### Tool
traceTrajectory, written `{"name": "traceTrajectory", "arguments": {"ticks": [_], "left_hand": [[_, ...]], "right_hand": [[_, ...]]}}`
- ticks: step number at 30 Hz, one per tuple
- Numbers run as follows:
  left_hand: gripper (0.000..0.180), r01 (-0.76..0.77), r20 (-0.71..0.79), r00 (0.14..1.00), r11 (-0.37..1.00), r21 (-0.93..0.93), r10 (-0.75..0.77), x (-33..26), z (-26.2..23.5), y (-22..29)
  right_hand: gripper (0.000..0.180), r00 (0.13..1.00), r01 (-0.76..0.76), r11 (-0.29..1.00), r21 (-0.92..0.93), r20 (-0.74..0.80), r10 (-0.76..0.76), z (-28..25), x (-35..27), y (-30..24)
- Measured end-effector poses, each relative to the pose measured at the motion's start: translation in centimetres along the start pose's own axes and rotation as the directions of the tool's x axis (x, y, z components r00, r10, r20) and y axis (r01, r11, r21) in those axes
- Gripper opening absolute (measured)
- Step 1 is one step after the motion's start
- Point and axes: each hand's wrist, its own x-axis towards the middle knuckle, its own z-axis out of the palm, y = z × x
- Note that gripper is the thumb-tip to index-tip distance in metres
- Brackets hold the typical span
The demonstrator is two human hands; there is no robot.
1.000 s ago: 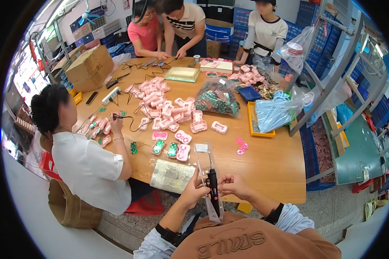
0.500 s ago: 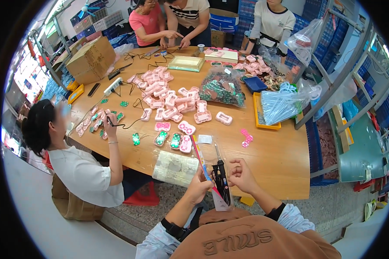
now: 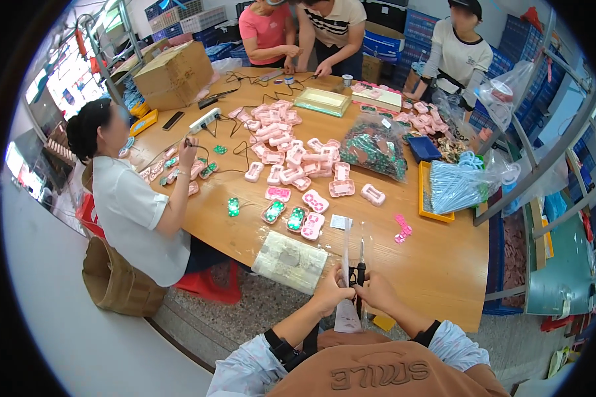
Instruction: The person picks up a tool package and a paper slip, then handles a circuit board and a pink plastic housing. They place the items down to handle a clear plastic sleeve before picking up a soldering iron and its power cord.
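Just above my lap, at the table's near edge, my left hand (image 3: 330, 292) grips the side of a clear plastic package with a backing card (image 3: 347, 319). Inside it lies a soldering iron (image 3: 361, 270) with a black handle, a coiled black cord and a metal tip pointing away from me. My right hand (image 3: 377, 292) is closed at the other side of the package, fingers pressed against it by the iron's handle. The card is turned nearly edge-on. Fingertips of both hands are partly hidden. Past the package lies a small white paper slip (image 3: 341, 222).
Pink plastic shells (image 3: 281, 135) are heaped mid-table, near green circuit boards (image 3: 233, 206). A wrapped pale slab (image 3: 290, 260) lies left of my hands, pink pieces (image 3: 402, 228) to the right. A yellow tray (image 3: 437, 213) holds blue strips. A co-worker (image 3: 129, 192) sits left; others stand across.
My right hand, apart from the package before, has come in and closed on it. The package has turned from showing its broad side to nearly edge-on. My view has shifted left.
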Motion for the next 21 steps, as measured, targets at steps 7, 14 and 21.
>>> {"name": "traceTrajectory", "arguments": {"ticks": [7,14,21], "left_hand": [[0.076,0.077,-0.017,0.997,0.997,-0.029,-0.077,0.7,-1.4,0.9],[0.085,0.122,0.037,0.992,0.981,-0.150,-0.118,-0.5,-2.2,2.1],[0.082,0.082,0.080,0.994,0.996,-0.038,-0.079,-0.6,-1.8,2.3]], "right_hand": [[0.025,0.992,0.038,0.935,0.352,0.102,-0.079,0.1,2.5,0.3],[0.026,0.981,-0.143,0.771,0.621,0.192,0.027,-0.4,2.6,0.4],[0.035,0.970,0.241,0.946,0.217,-0.062,-0.233,1.8,3.0,0.3]]}}
